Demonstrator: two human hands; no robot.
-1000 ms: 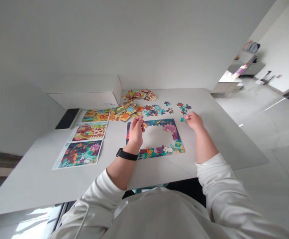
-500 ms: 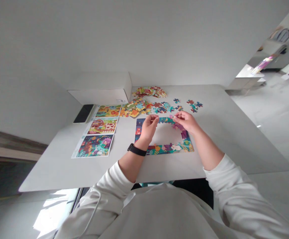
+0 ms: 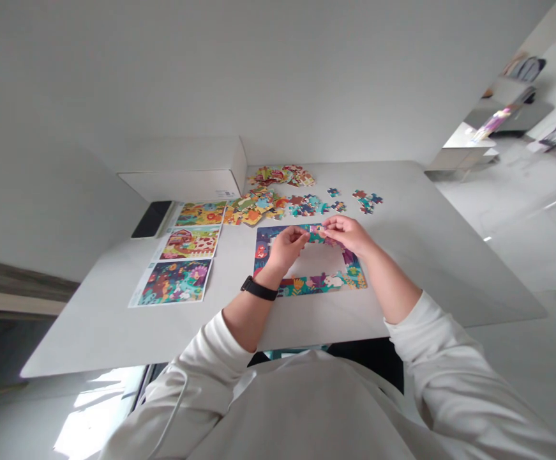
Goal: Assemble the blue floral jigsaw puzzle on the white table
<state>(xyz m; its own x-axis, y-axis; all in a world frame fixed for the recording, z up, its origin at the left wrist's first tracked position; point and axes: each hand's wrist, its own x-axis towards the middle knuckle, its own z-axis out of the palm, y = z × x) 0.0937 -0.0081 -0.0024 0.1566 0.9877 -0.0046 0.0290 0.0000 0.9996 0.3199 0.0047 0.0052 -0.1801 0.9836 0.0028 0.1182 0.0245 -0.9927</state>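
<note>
A jigsaw puzzle point(image 3: 306, 289) lies on the table as a colourful border around a bare pale middle. Over its top edge, my right hand point(image 3: 349, 235) pinches a small purple and white puzzle piece point(image 3: 316, 229). My left hand point(image 3: 287, 248), with a black band on the wrist, is closed, its thumb and finger at the piece's left edge. Both hands hide parts of the border. Loose pieces point(image 3: 253, 207) with orange and green prints are heaped behind the puzzle, and blue and brown ones point(image 3: 368, 200) lie to the right.
Three picture sheets point(image 3: 182, 281) lie in a column on the left, beside a black phone point(image 3: 152, 219). A white box point(image 3: 182, 182) stands at the back left against the wall. Red and green pieces point(image 3: 282, 175) form another heap behind. The table point(image 3: 431, 255) extends right.
My right hand has moved left with the puzzle piece, closer to my left hand. Now the piece is between the fingertips of both hands. The whole view has shifted slightly.
</note>
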